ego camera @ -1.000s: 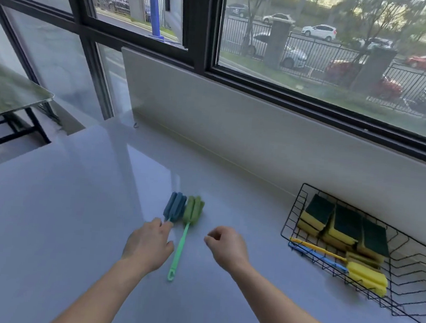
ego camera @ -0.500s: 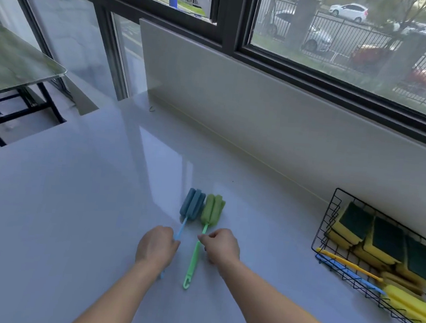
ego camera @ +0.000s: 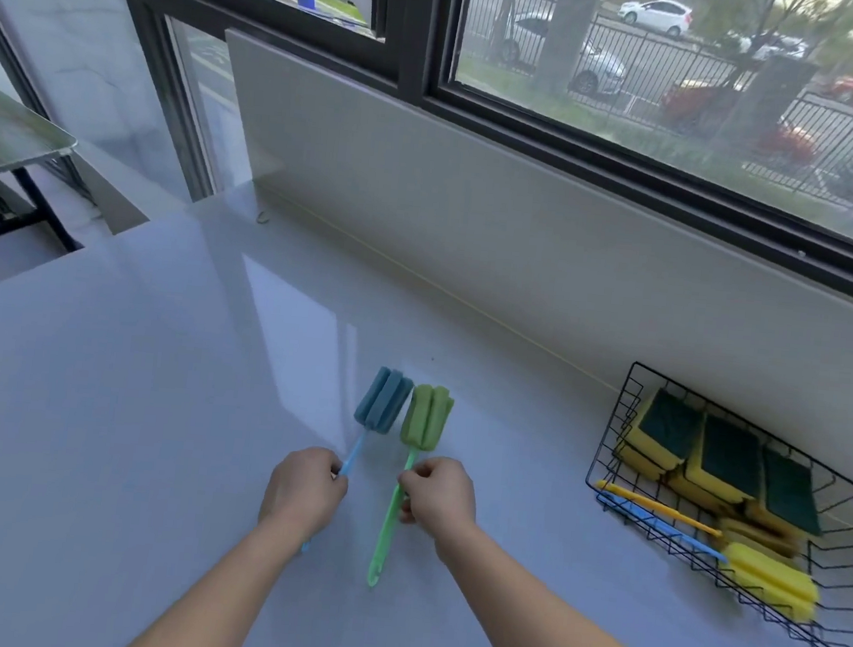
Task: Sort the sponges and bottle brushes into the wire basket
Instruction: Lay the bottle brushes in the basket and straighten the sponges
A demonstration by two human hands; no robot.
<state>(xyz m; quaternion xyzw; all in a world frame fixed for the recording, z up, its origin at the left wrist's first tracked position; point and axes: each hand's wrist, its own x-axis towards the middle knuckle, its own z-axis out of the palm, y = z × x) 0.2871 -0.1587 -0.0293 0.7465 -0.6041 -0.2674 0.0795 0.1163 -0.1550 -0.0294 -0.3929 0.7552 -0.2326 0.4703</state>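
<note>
White table (ego camera: 159,403) carries a wire basket (ego camera: 612,473) at right, sponges (ego camera: 727,455) inside. Near centre, left hand (ego camera: 302,490) fingers pinch the blue brush (ego camera: 381,408); right hand (ego camera: 438,494) fingers pinch the green brush (ego camera: 425,417) beside it.

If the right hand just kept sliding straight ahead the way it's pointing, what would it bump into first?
Probably the green brush's sponge head. The right hand pinches that green handle and points up along it. Past the head, only bare counter lies before the wall, though depth is hard to judge.

Head-worn wide-angle view, looking forward and down, close over countertop (ego camera: 149,402), window (ego camera: 641,84) beyond
</note>
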